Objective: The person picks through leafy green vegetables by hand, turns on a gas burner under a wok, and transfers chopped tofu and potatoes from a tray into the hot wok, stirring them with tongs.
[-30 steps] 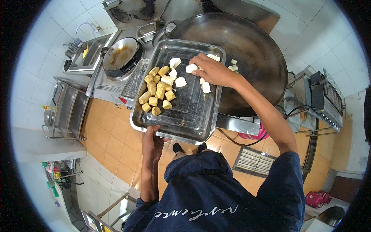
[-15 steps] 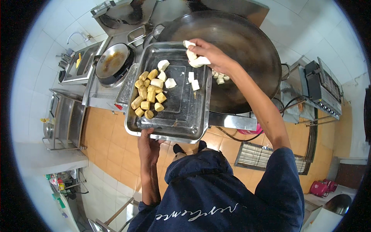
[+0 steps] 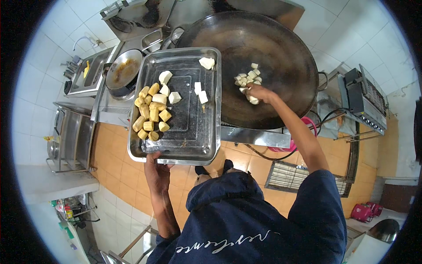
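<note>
Reaching over the big dark wok (image 3: 272, 57), right hand (image 3: 259, 93) pinches white tofu cubes (image 3: 249, 78) at its centre, fingers pressed together around a piece. Left of the wok, steel tray (image 3: 193, 132), long axis away from body, left hand (image 3: 154, 169) gripping its near rim. Remaining cubes (image 3: 154, 110) lie left of the right hand.

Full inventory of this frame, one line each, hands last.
Wok: one, black, right of tray.
Tray: one, steel, held over floor beside wok.
Fried cubes: about a dozen, yellow-brown, tray's left side.
White cubes on tray: about six, centre and far edge.
White cubes in wok: small heap, by right hand.
Pan: one, steel, brown liquid, left of tray.
Left hand: grips tray's near rim.
Right hand: in wok, on cubes.
</note>
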`<state>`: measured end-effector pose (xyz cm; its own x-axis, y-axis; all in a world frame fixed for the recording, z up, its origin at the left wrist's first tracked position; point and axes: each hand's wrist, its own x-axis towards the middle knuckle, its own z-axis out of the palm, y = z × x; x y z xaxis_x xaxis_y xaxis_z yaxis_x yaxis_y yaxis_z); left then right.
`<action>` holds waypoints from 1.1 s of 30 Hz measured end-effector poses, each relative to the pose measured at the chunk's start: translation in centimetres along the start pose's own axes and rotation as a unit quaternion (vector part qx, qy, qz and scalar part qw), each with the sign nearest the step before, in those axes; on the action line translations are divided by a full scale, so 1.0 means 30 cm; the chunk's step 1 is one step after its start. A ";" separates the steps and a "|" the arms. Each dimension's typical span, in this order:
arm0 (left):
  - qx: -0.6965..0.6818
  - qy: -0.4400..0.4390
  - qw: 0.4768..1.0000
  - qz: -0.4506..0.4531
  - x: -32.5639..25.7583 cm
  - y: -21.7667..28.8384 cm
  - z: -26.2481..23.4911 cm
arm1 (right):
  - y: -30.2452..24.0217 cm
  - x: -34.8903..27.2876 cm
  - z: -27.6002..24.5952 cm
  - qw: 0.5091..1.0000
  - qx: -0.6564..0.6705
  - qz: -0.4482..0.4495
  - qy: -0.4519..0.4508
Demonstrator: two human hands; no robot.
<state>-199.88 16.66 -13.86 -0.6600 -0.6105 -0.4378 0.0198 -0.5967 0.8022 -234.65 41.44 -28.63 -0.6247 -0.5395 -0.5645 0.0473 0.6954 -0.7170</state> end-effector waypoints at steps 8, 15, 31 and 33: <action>0.014 -0.012 1.000 -0.024 -0.001 0.010 0.000 | 0.008 0.207 0.062 0.988 -0.105 -0.074 0.087; 0.030 -0.009 0.999 -0.019 -0.008 0.014 -0.014 | -0.440 -0.110 -0.108 0.882 -0.008 -0.301 0.363; 0.015 -0.004 0.998 -0.057 0.010 0.015 -0.015 | -0.588 -0.284 0.090 0.843 -0.352 -0.408 -0.003; 0.027 -0.009 0.998 -0.047 0.008 0.021 -0.011 | -0.588 -0.253 0.092 0.844 -0.345 -0.411 -0.020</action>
<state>-199.79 15.97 -13.59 -0.6705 -0.5428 -0.5058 -0.0839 -0.6220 0.7785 -228.58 31.96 -12.83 -0.1976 -0.9801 -0.0163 -0.8622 0.1817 -0.4728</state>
